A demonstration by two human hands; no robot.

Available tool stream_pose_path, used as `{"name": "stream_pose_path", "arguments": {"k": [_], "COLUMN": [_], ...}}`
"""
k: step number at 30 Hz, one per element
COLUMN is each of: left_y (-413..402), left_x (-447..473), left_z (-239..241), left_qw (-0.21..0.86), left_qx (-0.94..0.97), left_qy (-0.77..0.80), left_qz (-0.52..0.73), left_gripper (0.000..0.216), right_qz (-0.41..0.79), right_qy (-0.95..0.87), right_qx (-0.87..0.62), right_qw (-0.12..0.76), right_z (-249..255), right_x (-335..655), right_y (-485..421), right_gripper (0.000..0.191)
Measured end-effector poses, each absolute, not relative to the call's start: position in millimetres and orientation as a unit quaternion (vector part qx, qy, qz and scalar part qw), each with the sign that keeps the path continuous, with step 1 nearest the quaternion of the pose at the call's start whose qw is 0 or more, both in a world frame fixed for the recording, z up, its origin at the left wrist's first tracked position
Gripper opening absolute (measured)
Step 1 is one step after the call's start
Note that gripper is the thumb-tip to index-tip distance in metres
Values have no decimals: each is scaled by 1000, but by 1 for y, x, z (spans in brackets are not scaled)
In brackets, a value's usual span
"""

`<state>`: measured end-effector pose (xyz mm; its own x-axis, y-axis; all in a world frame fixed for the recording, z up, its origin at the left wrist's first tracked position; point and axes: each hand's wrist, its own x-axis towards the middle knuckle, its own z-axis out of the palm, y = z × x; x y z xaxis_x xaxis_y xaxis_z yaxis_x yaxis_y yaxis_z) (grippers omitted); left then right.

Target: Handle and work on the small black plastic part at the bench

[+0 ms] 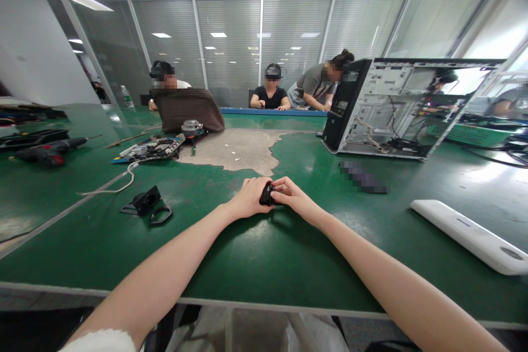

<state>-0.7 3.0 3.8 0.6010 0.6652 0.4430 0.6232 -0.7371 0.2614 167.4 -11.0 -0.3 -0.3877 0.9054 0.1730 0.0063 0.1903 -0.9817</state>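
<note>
Both my hands meet over the green table (pixel 256 253) a little beyond its near edge. Between them is a small black part (pixel 266 195). My left hand (pixel 249 197) is curled round its left side. The fingers of my right hand (pixel 291 194) pinch its right side. Most of the part is hidden by my fingers, so I cannot name it more closely.
A black bracket with a loop (pixel 147 203) lies to the left, a white cable (pixel 117 182) behind it. A long white panel (pixel 470 234) lies at the right. An open computer case (pixel 396 107) stands at the back right, a circuit board (pixel 150 148) and a drill (pixel 49 151) at the left. Three people sit at the far end.
</note>
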Motion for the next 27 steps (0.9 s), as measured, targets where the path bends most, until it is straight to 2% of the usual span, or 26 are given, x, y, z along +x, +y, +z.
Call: {"name": "stream_pose_path", "arguments": {"k": [4, 9, 15, 22, 27], "left_y": [3, 5, 3, 2, 4], "left_x": [-1, -1, 0, 0, -1], "left_z": [4, 2, 4, 4, 3], "left_qw": [38, 37, 43, 42, 35], "left_qx": [894, 893, 893, 892, 893], "left_qy": [360, 361, 359, 364, 364], "left_qz": [264, 267, 268, 264, 260], "left_gripper": [54, 56, 55, 56, 56], "right_qz": [513, 546, 527, 507, 539], "right_qy": [-645, -664, -648, -648, -668], "right_qx": [-383, -321, -348, -378, -323], "right_qw": [417, 397, 425, 424, 399], "right_z": [-1, 4, 3, -6, 1], "right_x": [169, 171, 167, 168, 170], "right_y": [-9, -14, -14, -6, -10], "right_gripper": [27, 34, 22, 27, 34]}}
